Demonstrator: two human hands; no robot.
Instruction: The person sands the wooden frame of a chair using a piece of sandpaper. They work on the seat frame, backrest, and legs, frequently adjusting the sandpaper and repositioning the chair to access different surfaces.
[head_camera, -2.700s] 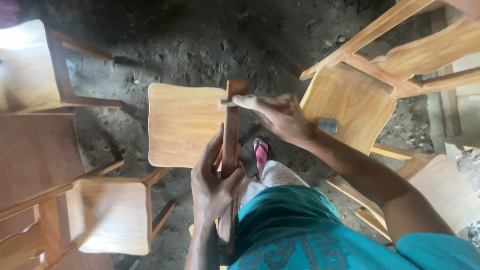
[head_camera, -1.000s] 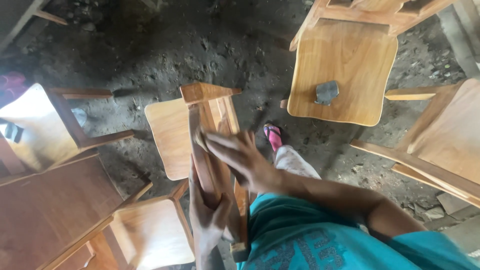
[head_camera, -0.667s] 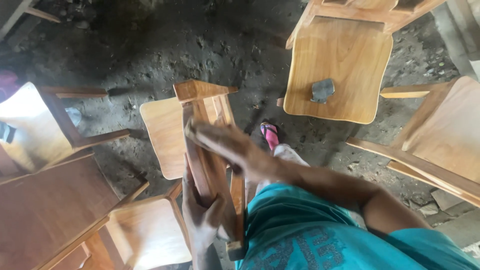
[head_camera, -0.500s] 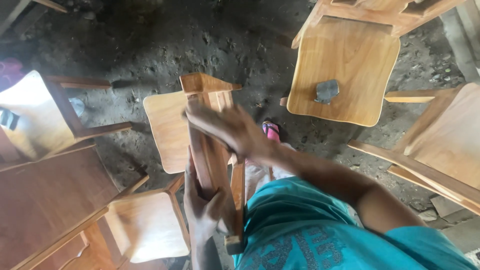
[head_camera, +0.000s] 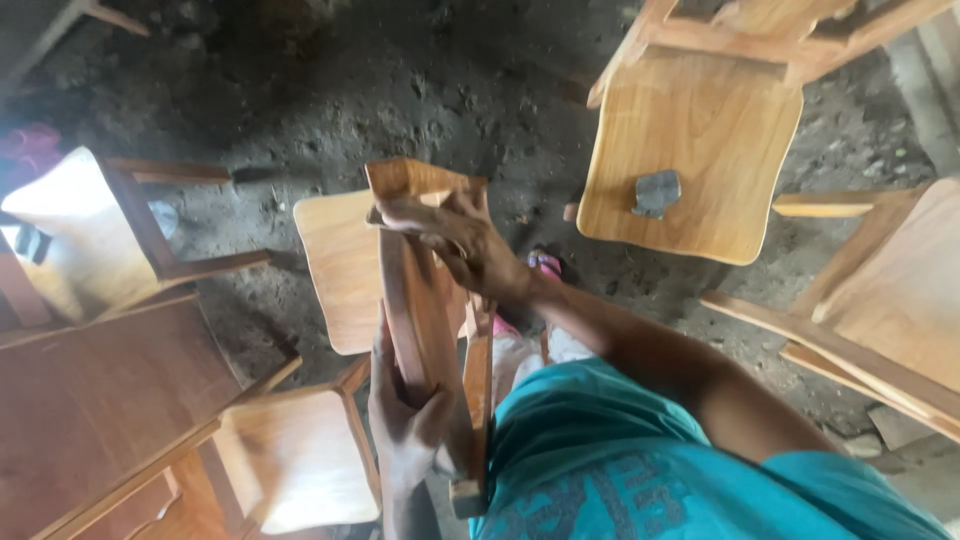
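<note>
A wooden chair frame piece (head_camera: 425, 310) stands upright in front of me, reddish-brown with a paler top rail. My left hand (head_camera: 405, 420) grips it low on its left upright. My right hand (head_camera: 450, 235) presses flat against its top end, fingers pointing left, possibly with a small piece of abrasive paper under them; that is hard to tell. My teal shirt fills the lower right. A foot in a pink sandal (head_camera: 545, 265) shows behind the piece.
Pale wooden chair seats surround me: one (head_camera: 340, 270) directly behind the piece, one (head_camera: 690, 160) at upper right with a small grey block (head_camera: 655, 192) on it, another (head_camera: 295, 460) at lower left. A dark brown panel (head_camera: 90, 400) lies left. The ground is dark dirt.
My right hand has slid up the piece from its middle to its top end. The left hand keeps its grip low down. The camera view has shifted slightly.
</note>
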